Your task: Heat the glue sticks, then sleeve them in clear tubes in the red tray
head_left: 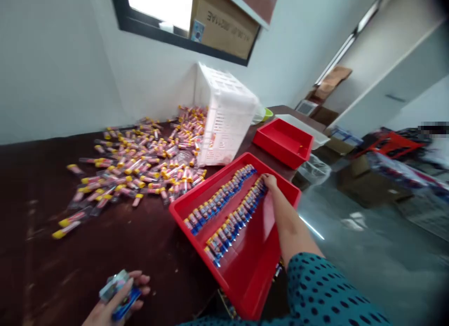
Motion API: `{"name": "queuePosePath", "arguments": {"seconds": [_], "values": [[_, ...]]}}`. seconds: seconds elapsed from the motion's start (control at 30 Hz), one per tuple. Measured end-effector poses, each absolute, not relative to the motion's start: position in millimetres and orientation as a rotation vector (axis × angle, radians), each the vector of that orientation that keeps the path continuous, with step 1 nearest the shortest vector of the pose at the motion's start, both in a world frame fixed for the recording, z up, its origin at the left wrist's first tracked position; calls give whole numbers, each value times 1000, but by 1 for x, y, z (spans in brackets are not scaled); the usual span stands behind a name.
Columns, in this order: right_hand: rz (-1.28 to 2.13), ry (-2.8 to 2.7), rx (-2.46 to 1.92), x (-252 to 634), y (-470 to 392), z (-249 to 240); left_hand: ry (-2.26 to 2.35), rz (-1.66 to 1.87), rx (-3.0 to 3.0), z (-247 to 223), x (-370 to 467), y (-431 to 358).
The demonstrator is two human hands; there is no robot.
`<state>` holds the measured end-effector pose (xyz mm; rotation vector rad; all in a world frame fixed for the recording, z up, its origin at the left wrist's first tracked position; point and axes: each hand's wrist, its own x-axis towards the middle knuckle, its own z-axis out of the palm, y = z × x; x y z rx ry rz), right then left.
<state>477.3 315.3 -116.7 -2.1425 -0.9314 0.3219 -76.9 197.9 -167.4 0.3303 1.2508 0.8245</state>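
Note:
My left hand [117,298], low over the dark table, is closed around a small bundle of blue and silvery printed wrappers [121,293]. At the far end of the nearer row in the large red tray [252,288], my right hand [269,181] pinches a small yellow-capped tube; the fingertips are partly hidden. Two long slanting rows of tubes in blue printed wrappers, a farther row [220,197] and a nearer row [235,223], lie side by side in this tray.
Many loose pink tubes with yellow caps [140,162] are heaped on the dark table [105,251] by the wall. A white perforated basket [224,125] lies tipped beside them. Behind the large tray sits a smaller red tray [284,143]. Cardboard boxes [372,185] stand at right.

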Motion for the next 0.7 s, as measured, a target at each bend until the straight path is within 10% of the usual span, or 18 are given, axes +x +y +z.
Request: {"name": "queuePosePath", "arguments": {"seconds": [0.47,0.7], "values": [[522,-2325,-1595,84,443,-155,1206,1166,474,-149,-71,216],[437,-2454,-1609,64,434,-164,1204,1199,401,-145,-110,213]]}}
